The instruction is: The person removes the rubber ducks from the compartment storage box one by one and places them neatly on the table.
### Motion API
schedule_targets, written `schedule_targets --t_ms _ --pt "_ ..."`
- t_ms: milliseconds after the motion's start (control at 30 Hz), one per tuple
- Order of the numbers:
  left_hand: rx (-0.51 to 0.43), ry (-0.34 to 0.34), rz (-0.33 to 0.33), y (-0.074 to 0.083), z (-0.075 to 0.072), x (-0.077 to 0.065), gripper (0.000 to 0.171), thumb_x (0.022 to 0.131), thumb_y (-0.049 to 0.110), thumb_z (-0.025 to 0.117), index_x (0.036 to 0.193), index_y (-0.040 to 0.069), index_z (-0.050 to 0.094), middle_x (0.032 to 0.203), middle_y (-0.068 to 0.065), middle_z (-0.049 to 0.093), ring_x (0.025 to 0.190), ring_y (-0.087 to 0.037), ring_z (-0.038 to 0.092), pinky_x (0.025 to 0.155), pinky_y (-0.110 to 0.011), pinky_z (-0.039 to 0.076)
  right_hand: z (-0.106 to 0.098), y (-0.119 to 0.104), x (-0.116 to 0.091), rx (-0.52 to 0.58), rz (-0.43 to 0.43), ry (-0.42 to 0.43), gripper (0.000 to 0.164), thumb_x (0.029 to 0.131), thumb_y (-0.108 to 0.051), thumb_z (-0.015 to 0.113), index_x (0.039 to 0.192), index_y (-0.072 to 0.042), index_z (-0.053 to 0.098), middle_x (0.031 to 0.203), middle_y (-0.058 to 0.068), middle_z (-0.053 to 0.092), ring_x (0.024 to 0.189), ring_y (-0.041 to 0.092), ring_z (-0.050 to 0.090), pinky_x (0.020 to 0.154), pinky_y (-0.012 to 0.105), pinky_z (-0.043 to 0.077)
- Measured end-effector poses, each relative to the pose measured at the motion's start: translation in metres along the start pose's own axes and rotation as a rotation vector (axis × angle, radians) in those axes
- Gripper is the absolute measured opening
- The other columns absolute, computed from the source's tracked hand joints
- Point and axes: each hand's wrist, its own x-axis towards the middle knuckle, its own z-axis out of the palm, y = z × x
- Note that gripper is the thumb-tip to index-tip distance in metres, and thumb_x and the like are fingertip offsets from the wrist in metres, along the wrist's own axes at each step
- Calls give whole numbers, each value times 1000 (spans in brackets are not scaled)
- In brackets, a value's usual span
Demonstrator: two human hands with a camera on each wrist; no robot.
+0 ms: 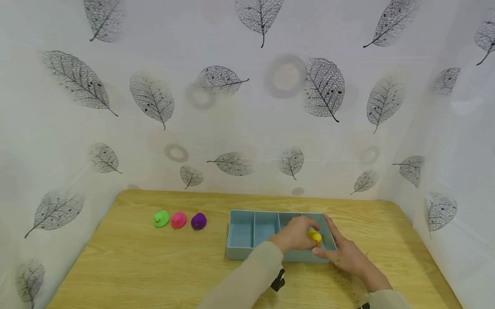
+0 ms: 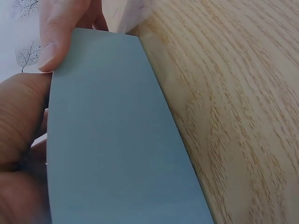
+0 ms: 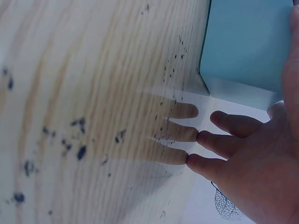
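A blue-grey divided box (image 1: 239,253) lies on the wooden table, split into several compartments by upright walls. My left hand (image 1: 297,234) reaches over its front wall into the right end. At its fingertips is a small yellow rubber duck (image 1: 315,237), which the fingers appear to pinch; the hand partly hides the grip. Around the box's right end spreads my right hand (image 1: 347,255), its thumb (image 2: 53,49) pressing the front wall near the rim and a finger along the far right corner. Its other fingers (image 3: 219,144) stretch out loosely past the box end.
Left of the box, a green duck (image 1: 161,219), a pink duck (image 1: 178,220) and a purple duck (image 1: 198,221) stand in a row on the table (image 1: 149,275). A white leaf-patterned sheet (image 1: 250,124) hangs behind and at both sides.
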Motion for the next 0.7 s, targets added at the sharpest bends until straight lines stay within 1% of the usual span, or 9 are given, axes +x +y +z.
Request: schedule_targets --t_ms 33,67,167,267,367,500,567,633,700 --pt "10 1 -6 1 1 1 40 94 20 79 133 18 73 144 1 65 134 -14 59 102 -26 54 0 0 0 -2 -2 1 109 99 -49 70 169 -31 -11 166 41 19 111 43 72 96 64 55" --pt "16 -1 -12 1 1 2 40 94 20 79 133 19 73 144 1 65 135 -16 58 104 -27 54 0 0 0 -2 -1 2 109 99 -49 70 169 -32 -11 166 41 20 111 44 71 97 64 55" --pt "29 0 -32 3 2 4 40 93 21 80 132 20 74 143 1 65 135 -16 58 105 -29 54 -1 0 0 -6 3 4 108 99 -50 70 169 -32 -11 166 41 20 116 47 69 97 65 54" --pt "31 -2 -64 4 3 6 39 92 21 81 131 20 75 141 2 66 131 -16 60 102 -28 56 -1 -1 0 -1 9 1 108 99 -50 70 169 -33 -12 166 41 20 117 50 67 97 65 54" --pt "29 -1 -98 6 5 8 38 91 23 82 129 21 76 138 4 68 127 -15 63 97 -27 58 0 -1 0 2 13 -3 109 99 -51 70 169 -32 -12 166 41 19 115 48 68 96 64 55" --pt "42 3 -115 7 7 8 38 91 25 84 128 20 76 136 5 69 123 -13 64 94 -25 58 1 0 0 10 22 -9 109 99 -50 70 169 -32 -12 165 41 21 107 39 73 93 61 56" --pt "42 6 -121 8 7 8 38 91 25 84 128 19 76 135 5 69 122 -13 65 92 -24 59 1 1 0 16 27 -10 109 99 -50 70 169 -33 -12 165 42 22 99 31 74 91 58 57" --pt "43 9 -131 8 7 8 38 91 26 84 128 19 76 135 5 69 120 -13 65 90 -24 59 1 1 0 24 33 -14 109 99 -50 71 169 -34 -12 164 42 23 89 24 74 88 54 57" --pt "34 11 -144 10 7 9 39 91 26 85 128 18 76 134 5 70 117 -13 67 87 -23 59 1 0 1 24 36 -14 109 99 -50 71 169 -34 -12 164 42 25 85 18 72 87 52 57"
